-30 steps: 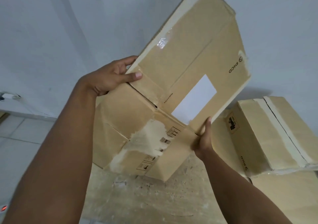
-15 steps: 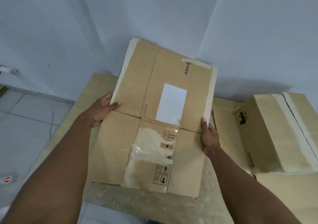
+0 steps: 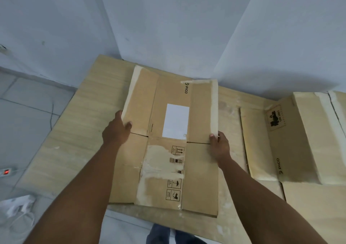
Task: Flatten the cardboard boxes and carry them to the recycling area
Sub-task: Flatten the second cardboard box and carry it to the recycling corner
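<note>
Pale blue walls meet in a corner behind a low wooden board [image 3: 78,131] that rests on grey floor tiles. On the board lies the flattened box [image 3: 168,150], its panels spread out and close to level. The left hand [image 3: 117,131] clamps the box's left edge, thumb on top and fingers hidden underneath. The right hand [image 3: 219,146] pinches the right edge the same way, thumb tip on the upper face. To the right, just beside it, a second box [image 3: 309,137] stands unflattened, a taped seam along its top, with more flat cardboard [image 3: 318,206] under and in front of it.

The step in hand looks like laying the box down and pressing it flat. To do that well, both hands should let the edges settle, then slide inward and push along the creases, so the flaps near the torn tape patch do not spring up.

"PICO" is printed by a round logo near the far edge of the flat box, above a blank white label [image 3: 176,121]. Handling symbols run down the middle, arrows and an umbrella among them. The second box also reads "PICO", and carries a sticker [image 3: 276,120] marked "UN 3481".
</note>
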Demonstrator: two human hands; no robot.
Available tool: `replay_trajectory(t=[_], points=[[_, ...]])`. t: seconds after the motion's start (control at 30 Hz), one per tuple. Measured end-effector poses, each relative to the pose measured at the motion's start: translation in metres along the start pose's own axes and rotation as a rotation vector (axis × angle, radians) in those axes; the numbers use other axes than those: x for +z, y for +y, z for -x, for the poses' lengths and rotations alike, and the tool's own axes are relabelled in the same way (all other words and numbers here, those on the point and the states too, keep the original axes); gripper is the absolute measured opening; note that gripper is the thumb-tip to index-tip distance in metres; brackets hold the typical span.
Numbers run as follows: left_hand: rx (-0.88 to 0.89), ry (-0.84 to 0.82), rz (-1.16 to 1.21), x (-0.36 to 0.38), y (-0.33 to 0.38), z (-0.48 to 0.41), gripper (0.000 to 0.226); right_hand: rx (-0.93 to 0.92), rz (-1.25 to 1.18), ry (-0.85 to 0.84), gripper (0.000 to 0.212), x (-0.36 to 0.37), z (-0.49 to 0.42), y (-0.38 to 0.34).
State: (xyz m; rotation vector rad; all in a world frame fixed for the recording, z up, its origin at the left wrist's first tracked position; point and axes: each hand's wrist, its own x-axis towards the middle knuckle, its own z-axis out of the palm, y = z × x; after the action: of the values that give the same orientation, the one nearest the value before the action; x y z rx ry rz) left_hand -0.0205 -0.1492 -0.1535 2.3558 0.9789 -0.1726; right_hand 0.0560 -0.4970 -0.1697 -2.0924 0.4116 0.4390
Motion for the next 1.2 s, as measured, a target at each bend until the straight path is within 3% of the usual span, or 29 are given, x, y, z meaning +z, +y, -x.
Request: replay_trajectory(t=[0.1,0.17,0.27,0.33,0.5,0.8,1.2], points=[[0.142,0.189,-0.246,0.019,0.001,0.019,0.080,-0.130,0.350,0.015,0.073,0.010,0.004,0.003],[0.335,0.186,-0.363,0.036,0.003,0.033,0.083,-0.272,0.621,0.086,0.091,0.020,0.016,0.005],[0.589,0.078,-0.378,0.069,0.009,0.064,0.083,-0.591,0.783,-0.076,0.081,0.042,0.042,0.015],[0.639,0.030,-0.367,0.091,0.005,0.091,0.082,-0.688,0.832,-0.220,0.075,0.059,0.064,0.031],[0.589,-0.024,-0.383,0.121,-0.024,0.127,0.081,-0.697,0.973,-0.202,0.072,0.077,0.094,0.063],[0.588,-0.051,-0.457,0.120,-0.021,0.124,0.081,-0.674,1.019,-0.215,0.073,0.079,0.093,0.061],[0.573,-0.054,-0.385,0.113,-0.016,0.125,0.080,-0.656,0.976,-0.261,0.071,0.076,0.096,0.055]])
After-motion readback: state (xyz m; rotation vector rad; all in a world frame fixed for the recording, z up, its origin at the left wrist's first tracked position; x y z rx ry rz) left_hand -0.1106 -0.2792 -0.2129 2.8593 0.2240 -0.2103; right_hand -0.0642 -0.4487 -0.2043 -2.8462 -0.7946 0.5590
